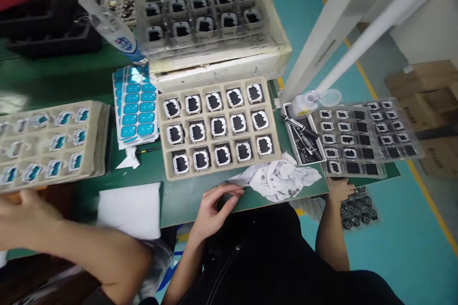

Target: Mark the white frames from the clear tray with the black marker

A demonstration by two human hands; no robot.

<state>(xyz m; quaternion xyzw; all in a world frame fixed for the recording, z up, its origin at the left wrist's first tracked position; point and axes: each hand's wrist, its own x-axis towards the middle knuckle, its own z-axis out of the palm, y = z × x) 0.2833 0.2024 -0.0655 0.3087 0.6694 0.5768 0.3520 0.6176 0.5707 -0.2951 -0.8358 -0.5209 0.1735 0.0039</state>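
Head view. Left hand [214, 207], lower centre of frame, rests at the near edge of the green counter [71, 76], its grip loosely curled and apart, holding nothing, just beside a crumpled white cloth [277, 178]. Right hand [338, 188], lower right, reaches to the underside of a clear tray [368, 136] of small black parts overhanging the counter edge; whether this grip is clamped cannot be told. A beige tray [218, 126] of fifteen black-and-white parts lies mid-frame, above the left hand. Another person's forearm [67, 243] crosses the lower left, near a tray of blue-labelled parts [50, 143].
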